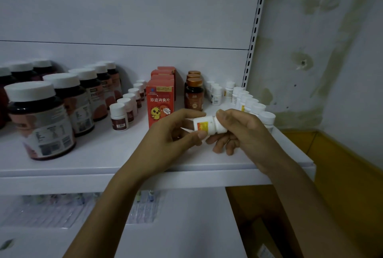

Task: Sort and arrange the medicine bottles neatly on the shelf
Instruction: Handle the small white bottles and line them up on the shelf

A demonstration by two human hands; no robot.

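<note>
Left hand (172, 133) and right hand (244, 133) are curled round a white bottle (209, 126) held sideways; its yellow-red label cannot be read. "珍迪消食片" is printed on the red box (159, 102) behind.

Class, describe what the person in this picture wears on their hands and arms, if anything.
The left hand and the right hand are both bare: no gloves, rings, watch or bracelet show. No sleeve is visible on either arm up to the picture's lower edge.

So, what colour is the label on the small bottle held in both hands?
Yellow and red, on the white bottle; head view.
</note>
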